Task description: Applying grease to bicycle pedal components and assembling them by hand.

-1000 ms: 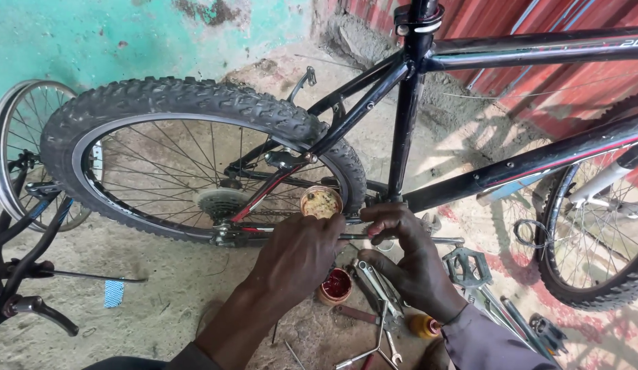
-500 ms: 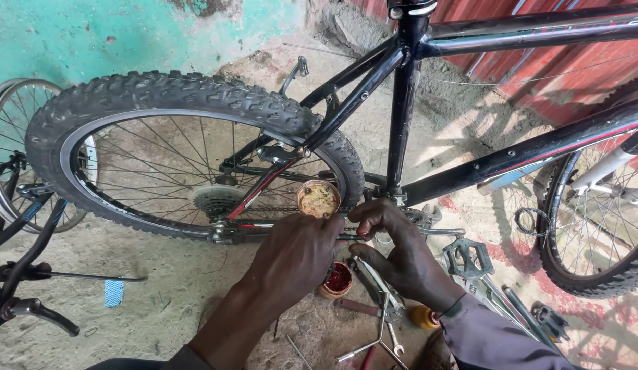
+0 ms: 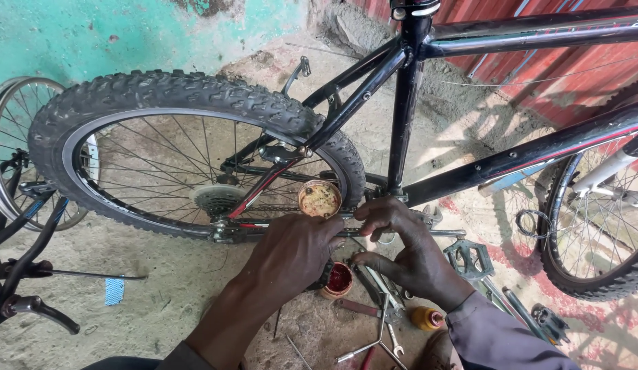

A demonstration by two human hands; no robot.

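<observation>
A black bicycle frame stands over a dusty concrete floor, its knobby rear wheel on the left. My left hand holds a small round tin with yellowish grease in it, lifted up near the bottom bracket. My right hand sits beside it with its fingers curled at the frame's bottom bracket; what they pinch is hidden. Under the hands a small red cap lies on the floor.
Loose tools, a yellow-handled screwdriver and a black pedal lie on the ground by my right wrist. The front wheel is at right, another wheel and bike parts at left. A turquoise wall is behind.
The view has shifted slightly. Both hands stay at the bottom bracket, the left still holding the tin, with only small finger movements.
</observation>
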